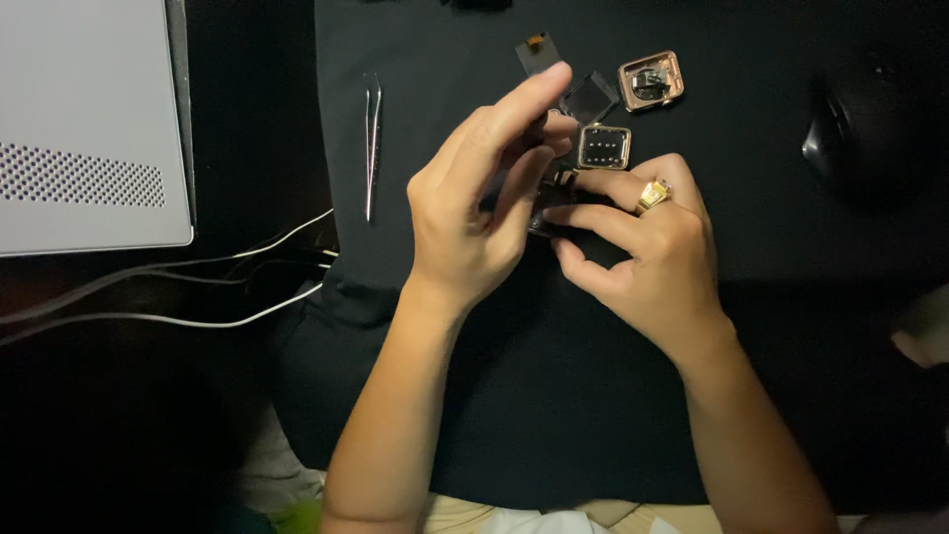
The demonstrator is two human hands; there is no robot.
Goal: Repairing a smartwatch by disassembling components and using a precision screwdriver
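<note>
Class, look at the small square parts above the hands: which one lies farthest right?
The rose-gold square casing, open, with dark parts showing inside. The black glass square and the framed square with dots lie left of it.

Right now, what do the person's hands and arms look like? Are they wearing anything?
Both arms are bare up to the bottom edge of the picture, with no sleeves, gloves, watch or bracelet showing. The left hand wears nothing. The right hand has one chunky gold ring with a squarish flat top on a finger. Fingernails are short and plain.
</note>
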